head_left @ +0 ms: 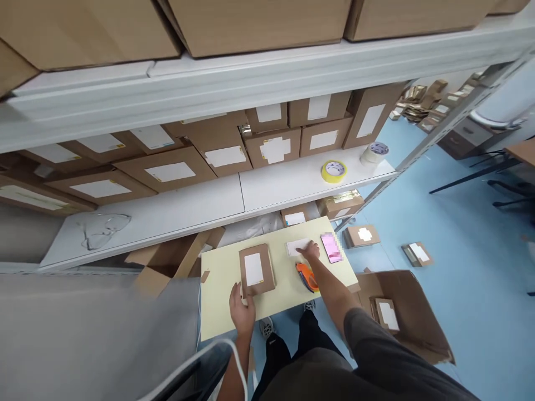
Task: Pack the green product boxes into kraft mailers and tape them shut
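A small brown cardboard box [268, 266] with a white label [253, 269] lies on the pale yellow table [225, 317]. My left hand [242, 311] is at the box's near left corner, thumb and fingers apart; whether it touches the cardboard I cannot tell. Across the table, my right hand [310, 251] has its fingers stretched out over a flat white stack of paper or labels [295, 246], touching its right part. Just below that hand lies an orange tape dispenser [307, 275]. A phone [331, 247] with a pink screen rests to its right.
A shelf [200, 203] behind the table bears labelled boxes [171, 171], a yellow tape roll [334, 171] and another tape roll [375, 152]. An open carton [412, 301] with a box inside stands right of the table. Further boxes [363, 235] lie on the blue floor.
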`<state>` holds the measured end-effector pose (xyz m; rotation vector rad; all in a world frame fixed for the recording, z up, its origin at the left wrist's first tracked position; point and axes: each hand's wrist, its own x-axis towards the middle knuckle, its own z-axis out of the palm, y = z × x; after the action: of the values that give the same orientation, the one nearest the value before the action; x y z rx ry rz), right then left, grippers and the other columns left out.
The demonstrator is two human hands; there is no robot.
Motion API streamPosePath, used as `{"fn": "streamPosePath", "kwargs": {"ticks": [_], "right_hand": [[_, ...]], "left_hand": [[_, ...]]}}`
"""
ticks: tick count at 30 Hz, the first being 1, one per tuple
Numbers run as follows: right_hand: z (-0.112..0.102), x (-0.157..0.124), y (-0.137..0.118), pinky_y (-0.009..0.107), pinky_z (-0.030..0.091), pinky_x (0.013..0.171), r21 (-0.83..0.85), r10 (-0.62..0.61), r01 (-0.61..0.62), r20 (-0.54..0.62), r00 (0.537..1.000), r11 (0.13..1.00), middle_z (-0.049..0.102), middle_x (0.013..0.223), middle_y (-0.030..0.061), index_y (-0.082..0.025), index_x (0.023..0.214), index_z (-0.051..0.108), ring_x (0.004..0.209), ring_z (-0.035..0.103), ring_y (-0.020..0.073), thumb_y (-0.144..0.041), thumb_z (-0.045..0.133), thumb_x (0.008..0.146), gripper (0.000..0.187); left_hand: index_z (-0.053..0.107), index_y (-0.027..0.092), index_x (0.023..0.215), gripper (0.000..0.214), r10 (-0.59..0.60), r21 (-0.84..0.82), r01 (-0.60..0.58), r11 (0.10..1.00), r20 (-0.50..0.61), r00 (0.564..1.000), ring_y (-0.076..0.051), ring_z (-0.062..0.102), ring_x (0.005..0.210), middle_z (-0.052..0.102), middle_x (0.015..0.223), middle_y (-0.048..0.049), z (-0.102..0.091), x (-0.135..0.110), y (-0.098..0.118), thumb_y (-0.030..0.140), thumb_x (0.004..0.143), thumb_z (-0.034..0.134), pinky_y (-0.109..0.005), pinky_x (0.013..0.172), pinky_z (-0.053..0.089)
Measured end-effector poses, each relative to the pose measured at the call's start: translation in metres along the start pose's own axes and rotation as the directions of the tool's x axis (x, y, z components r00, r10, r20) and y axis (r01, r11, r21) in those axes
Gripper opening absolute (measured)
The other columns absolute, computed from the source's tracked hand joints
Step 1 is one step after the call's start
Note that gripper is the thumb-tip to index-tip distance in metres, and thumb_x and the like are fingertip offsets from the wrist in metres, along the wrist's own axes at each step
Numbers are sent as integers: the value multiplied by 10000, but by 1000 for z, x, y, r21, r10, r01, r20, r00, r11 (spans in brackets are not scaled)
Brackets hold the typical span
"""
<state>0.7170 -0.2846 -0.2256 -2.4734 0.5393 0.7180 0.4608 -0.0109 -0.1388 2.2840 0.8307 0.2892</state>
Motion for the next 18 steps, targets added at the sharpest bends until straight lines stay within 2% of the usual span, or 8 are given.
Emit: {"fn": "streamPosePath", "kwargs": {"ticks": [3, 7, 10, 14, 16, 18], "right_hand": [[11, 10, 6, 456, 534, 982, 42, -31, 32, -37, 999, 999, 614, 1416, 277, -168, 1382, 554, 1327, 614, 402, -521, 879, 768, 780], [-1, 15, 19, 412, 537, 913, 41, -89, 89, 10, 996, 995, 698, 1308, 227, -189, 1312, 596, 1187, 697, 355, -430, 789, 882, 529], [-16, 13, 25, 368, 522, 864, 33, -138, 138, 14, 990, 990, 749, 1216, 173, -213, 1257, 630, 1107, 724, 313, -376, 706, 949, 357], [-31, -2, 26, 323, 490, 774, 149, -223, 226, -41, 974, 963, 768, 1067, 131, -211, 1159, 666, 980, 730, 286, -424, 705, 949, 301], [-37, -13, 25, 309, 481, 738, 197, -292, 299, -65, 954, 934, 760, 986, 93, -218, 1107, 676, 903, 712, 266, -464, 711, 930, 305], [-44, -25, 25, 309, 494, 738, 211, -355, 360, -63, 933, 909, 749, 946, 62, -227, 1080, 682, 865, 692, 250, -479, 705, 920, 300]], "left_hand": [[484, 276, 1615, 590, 87, 48, -90, 995, 68, 994, -305, 422, 1579, 492, 1668, -114, 6, -1, 30, 343, 1029, 462, -446, 1283, 417], [448, 241, 1639, 600, 97, 86, -114, 990, 185, 978, -313, 352, 1616, 479, 1681, -117, 29, 9, 78, 281, 1040, 431, -497, 1332, 337], [487, 211, 1612, 599, 132, 83, -169, 982, 337, 932, -319, 382, 1593, 521, 1647, -134, 61, 27, 113, 229, 1014, 479, -486, 1328, 337], [576, 165, 1535, 549, 264, -68, -265, 962, 487, 832, -284, 510, 1494, 603, 1565, -148, 120, 64, 159, 243, 996, 511, -422, 1298, 364], [598, 148, 1512, 574, 245, -74, -242, 967, 517, 820, -305, 484, 1516, 601, 1571, -156, 147, 83, 182, 302, 959, 615, -419, 1280, 367], [696, 163, 1388, 521, 219, -53, -235, 971, 600, 769, -318, 558, 1438, 705, 1432, -143, 165, 100, 203, 372, 911, 707, -403, 1208, 426]]}}
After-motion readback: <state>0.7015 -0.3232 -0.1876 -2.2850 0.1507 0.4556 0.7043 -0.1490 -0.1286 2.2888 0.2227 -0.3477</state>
